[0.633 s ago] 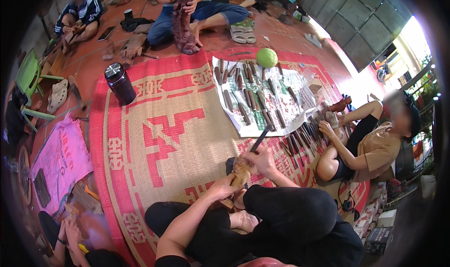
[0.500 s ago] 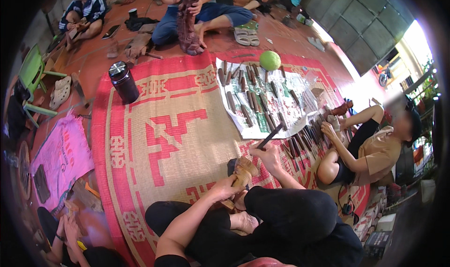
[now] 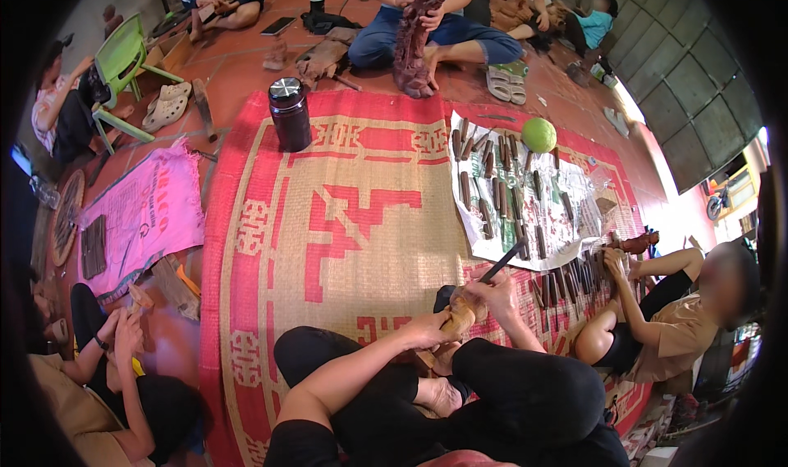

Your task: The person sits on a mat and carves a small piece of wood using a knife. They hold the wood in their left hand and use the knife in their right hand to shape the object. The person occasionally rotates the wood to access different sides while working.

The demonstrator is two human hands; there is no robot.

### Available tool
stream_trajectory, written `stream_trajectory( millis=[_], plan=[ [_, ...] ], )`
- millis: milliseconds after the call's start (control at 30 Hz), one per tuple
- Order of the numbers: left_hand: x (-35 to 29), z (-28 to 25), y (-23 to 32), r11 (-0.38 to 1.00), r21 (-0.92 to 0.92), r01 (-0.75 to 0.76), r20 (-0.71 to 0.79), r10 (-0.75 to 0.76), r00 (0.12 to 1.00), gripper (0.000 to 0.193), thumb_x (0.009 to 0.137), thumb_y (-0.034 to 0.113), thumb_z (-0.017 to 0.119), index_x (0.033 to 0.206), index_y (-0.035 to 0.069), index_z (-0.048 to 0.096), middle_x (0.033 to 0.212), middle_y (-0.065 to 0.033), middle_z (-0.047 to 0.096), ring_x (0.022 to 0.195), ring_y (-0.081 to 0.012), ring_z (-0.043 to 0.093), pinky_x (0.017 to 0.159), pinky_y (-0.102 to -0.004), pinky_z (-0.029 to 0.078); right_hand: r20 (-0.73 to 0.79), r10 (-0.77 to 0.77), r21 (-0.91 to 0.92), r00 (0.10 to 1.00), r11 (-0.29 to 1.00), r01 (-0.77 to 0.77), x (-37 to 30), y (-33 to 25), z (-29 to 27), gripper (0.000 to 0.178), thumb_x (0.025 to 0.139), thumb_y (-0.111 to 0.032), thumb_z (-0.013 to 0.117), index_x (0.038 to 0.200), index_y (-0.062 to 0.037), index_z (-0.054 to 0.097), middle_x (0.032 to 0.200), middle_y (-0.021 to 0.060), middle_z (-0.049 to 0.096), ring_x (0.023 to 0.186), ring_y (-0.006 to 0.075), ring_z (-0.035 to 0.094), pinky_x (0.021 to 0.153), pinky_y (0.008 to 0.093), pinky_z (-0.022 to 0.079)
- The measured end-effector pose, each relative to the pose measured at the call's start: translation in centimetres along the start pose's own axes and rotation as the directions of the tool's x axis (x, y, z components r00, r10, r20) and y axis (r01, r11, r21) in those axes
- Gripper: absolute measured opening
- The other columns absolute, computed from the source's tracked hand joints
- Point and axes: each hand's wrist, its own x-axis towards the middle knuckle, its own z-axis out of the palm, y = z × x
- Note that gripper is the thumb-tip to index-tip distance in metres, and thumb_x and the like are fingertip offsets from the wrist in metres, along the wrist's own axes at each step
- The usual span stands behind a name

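Note:
My left hand (image 3: 427, 330) is wrapped round a light brown carved wooden piece (image 3: 465, 314), held above my crossed legs. In my right hand (image 3: 498, 298) is a dark, slim carving tool (image 3: 507, 258), pointing up to the right. That hand is right beside the wooden piece, and its lower fingers seem to touch it. Whether the tool's lower end meets the wood is hidden by my fingers. A small dark object (image 3: 444, 297), too covered to name, shows behind the piece. Farther off, several carving tools (image 3: 502, 196) lie on a white printed sheet (image 3: 484, 249), with more (image 3: 566, 282) along its near edge.
A red and tan woven mat (image 3: 369, 262) spreads before me. On it stand a dark flask (image 3: 290, 118) and a round green fruit (image 3: 538, 135). A person (image 3: 657, 327) sits close on my right, another (image 3: 123, 360) at lower left. Across, someone holds a dark carving (image 3: 414, 44).
The view has swung left, so the surroundings sit farther right. My right hand with the carving tool has come closer to the wooden piece. My left hand keeps its hold.

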Motion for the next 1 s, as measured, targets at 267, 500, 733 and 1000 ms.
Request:
stream_trajectory(
  millis=[267, 500, 733, 1000],
  plan=[
    [-0.5, -0.8, 1.1, 0.999, -0.029, 0.019, 0.045, -0.018, 0.999, 0.059, 0.082, 0.049, 0.065, 0.111, 0.000, 0.053, 0.085, -0.0191, 0.064, 0.075, -0.0290, 0.064, 0.070, -0.0388, 0.048, -0.114, 0.145, -0.087, 0.983, 0.984, -0.155, 0.7, 0.6, 0.0, 0.011, 0.076, -0.009, 0.071, 0.078, 0.0015, 0.069, 0.070, 0.0033, 0.066, 0.061, 0.0078, 0.059, 0.057, 0.0239, 0.047],
    [0.2, -0.1, 0.4, 1.000, -0.017, 0.008, 0.023, -0.008, 1.000, 0.061, 0.081, 0.050, 0.066, 0.111, -0.001, 0.053, 0.087, -0.0207, 0.064, 0.078, -0.0331, 0.064, 0.070, -0.0404, 0.048, -0.033, 0.061, 0.015, 0.998, 0.998, -0.060, 0.1, 0.4, 0.9, 0.023, 0.071, -0.016, 0.075, 0.082, 0.0029, 0.071, 0.067, 0.0034, 0.065, 0.061, 0.0094, 0.059, 0.057, 0.0271, 0.047],
    [-0.5, -0.9, 1.2, 0.998, -0.021, 0.055, 0.066, -0.054, 0.996, 0.063, 0.080, 0.052, 0.064, 0.112, -0.001, 0.053, 0.092, -0.0234, 0.064, 0.083, -0.0346, 0.064, 0.074, -0.0407, 0.048, -0.033, 0.128, -0.057, 0.991, 0.990, -0.130, 0.8, 0.1, 0.5, 0.011, 0.077, -0.008, 0.069, 0.081, 0.0023, 0.068, 0.062, 0.0039, 0.063, 0.054, 0.0079, 0.058, 0.050, 0.0222, 0.044],
    [-0.1, -0.7, 1.0, 1.000, 0.019, 0.010, 0.051, -0.011, 0.999, 0.063, 0.080, 0.051, 0.064, 0.112, -0.003, 0.053, 0.095, -0.0270, 0.063, 0.089, -0.0380, 0.063, 0.077, -0.0422, 0.047, 0.053, 0.020, -0.181, 0.998, 0.983, -0.010, 0.2, -0.1, 1.1, 0.023, 0.071, -0.015, 0.074, 0.083, 0.0043, 0.068, 0.070, 0.0058, 0.067, 0.066, 0.0115, 0.064, 0.058, 0.0281, 0.049]
  ],
)
